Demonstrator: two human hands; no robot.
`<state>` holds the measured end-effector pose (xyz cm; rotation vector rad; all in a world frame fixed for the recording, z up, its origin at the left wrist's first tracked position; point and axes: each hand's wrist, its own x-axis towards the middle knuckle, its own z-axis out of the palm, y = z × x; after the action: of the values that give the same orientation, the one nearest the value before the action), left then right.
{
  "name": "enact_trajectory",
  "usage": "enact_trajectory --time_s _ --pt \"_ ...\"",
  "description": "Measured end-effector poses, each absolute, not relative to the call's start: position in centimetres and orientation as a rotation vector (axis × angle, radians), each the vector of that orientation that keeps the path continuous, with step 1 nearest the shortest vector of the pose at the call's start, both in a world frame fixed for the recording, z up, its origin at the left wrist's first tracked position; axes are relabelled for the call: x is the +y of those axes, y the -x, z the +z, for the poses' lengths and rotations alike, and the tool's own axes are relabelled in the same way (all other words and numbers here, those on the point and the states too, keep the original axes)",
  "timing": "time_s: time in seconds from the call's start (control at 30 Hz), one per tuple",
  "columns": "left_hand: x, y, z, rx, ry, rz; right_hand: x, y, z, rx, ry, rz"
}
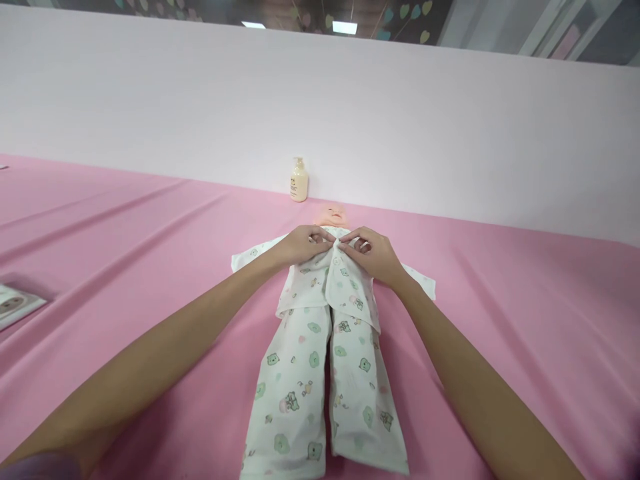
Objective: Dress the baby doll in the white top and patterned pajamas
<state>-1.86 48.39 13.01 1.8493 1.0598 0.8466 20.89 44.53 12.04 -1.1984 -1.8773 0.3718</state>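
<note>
A baby doll (334,215) lies on its back, head toward the wall. It wears a white pajama top (310,287) and matching pants (295,387), both printed with green bears. At the upper chest, my left hand (306,244) pinches one front edge of the top. My right hand (373,253) pinches the other edge right beside it, and the fingertips of both hands nearly meet. Below them the front flap hangs loose and slightly parted at the hem. The sleeves stretch out to both sides. Whatever fastener sits between my fingers is hidden.
A cream pump bottle (299,183) stands behind the doll's head, against the white wall (150,100). Pink cloth (165,253) with several long creases covers the surface. At the far left lies a flat package (17,305) with a picture on it, partly cut off.
</note>
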Motion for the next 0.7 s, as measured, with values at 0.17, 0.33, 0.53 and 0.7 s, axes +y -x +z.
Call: enact_trajectory --time_s 0.17,0.33,0.53,0.7 --pt "47.8 1.9 13.8 1.135 -1.869 0.772 44.5 -21.4 12.0 -1.798 1.244 0.586" --pt "48.0 1.7 13.7 1.123 -1.806 0.77 44.7 -21.7 11.9 -1.776 1.266 0.669" --pt "48.4 1.1 13.1 1.125 -1.743 0.842 44.4 -21.9 12.6 -1.798 1.255 0.721" --pt "48.2 0.8 13.0 1.114 -1.733 0.851 44.2 -22.2 12.8 -1.791 1.265 0.774"
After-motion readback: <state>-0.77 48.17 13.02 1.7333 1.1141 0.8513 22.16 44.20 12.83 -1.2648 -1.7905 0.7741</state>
